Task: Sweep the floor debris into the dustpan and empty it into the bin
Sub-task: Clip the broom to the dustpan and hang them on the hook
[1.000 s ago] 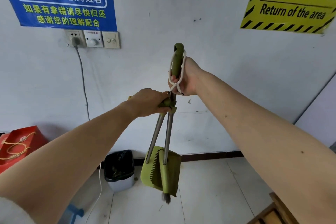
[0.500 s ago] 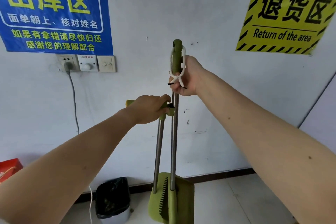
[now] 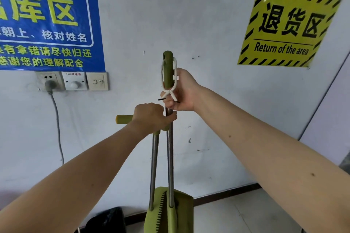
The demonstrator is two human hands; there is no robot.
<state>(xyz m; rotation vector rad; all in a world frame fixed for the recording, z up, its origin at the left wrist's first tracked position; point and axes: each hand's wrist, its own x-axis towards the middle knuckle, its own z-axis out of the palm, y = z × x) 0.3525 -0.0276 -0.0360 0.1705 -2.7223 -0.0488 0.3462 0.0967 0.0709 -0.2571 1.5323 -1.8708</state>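
Head view of a person facing a pale wall, both bare arms reaching forward. The right hand (image 3: pixel 182 91) is gripping the green top grip of the broom (image 3: pixel 170 157), where a white cord loop (image 3: pixel 169 79) is hanging, knotted just below the grip. The left hand (image 3: pixel 151 117) is closing around the green crossbar handle of the dustpan (image 3: pixel 166 212), its fingertips touching the broom's metal shaft. The two metal shafts are running down side by side, nearly upright, to the green dustpan at the lower edge, where a toothed comb is showing on the pan; whether anything is lying inside the pan cannot be told. The bin (image 3: pixel 108 221), dark and lined with a black bag, is standing on the floor against the wall, just left of the dustpan; its contents cannot be made out. A blue sign (image 3: pixel 47 19) at upper left is carrying yellow and white Chinese writing, including "取件请出库" and "核对姓名". A yellow sign (image 3: pixel 286 24) with black hazard stripes is reading "退货区" and "Return of the area". Below the blue sign, a wall socket (image 3: pixel 50 80) is holding a grey plug beside a dial control and a switch.
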